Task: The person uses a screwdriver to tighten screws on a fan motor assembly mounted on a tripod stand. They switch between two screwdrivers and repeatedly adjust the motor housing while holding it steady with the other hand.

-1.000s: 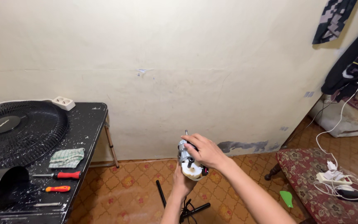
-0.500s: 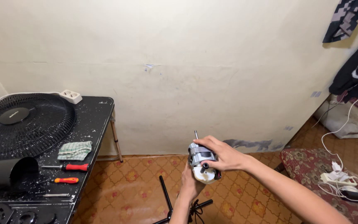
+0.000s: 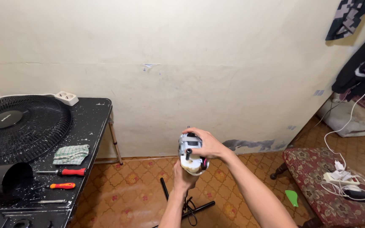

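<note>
Holding a small fan motor (image 3: 192, 154) up at mid-frame, above the patterned floor (image 3: 127, 185): left hand (image 3: 184, 177) grips it from below, right hand (image 3: 208, 145) closes over its top. Black table (image 3: 90, 122) at left carries fan grille (image 3: 22, 126), checked cloth (image 3: 71, 154), two screwdrivers (image 3: 64, 178).

Two bare forearms are showing from the lower edge of the head view, both belonging to the person wearing the camera. No sleeves are covering either arm as far as the picture is showing; both are running uncovered from wrist to the frame's edge. The left hand (image 3: 184, 176) is wearing no glove, ring or watch that can be seen. The right hand (image 3: 210, 145) is likewise wearing no glove, and no ring or band is showing on its visible fingers or wrist. The rest of the body is lying outside the picture.
</note>
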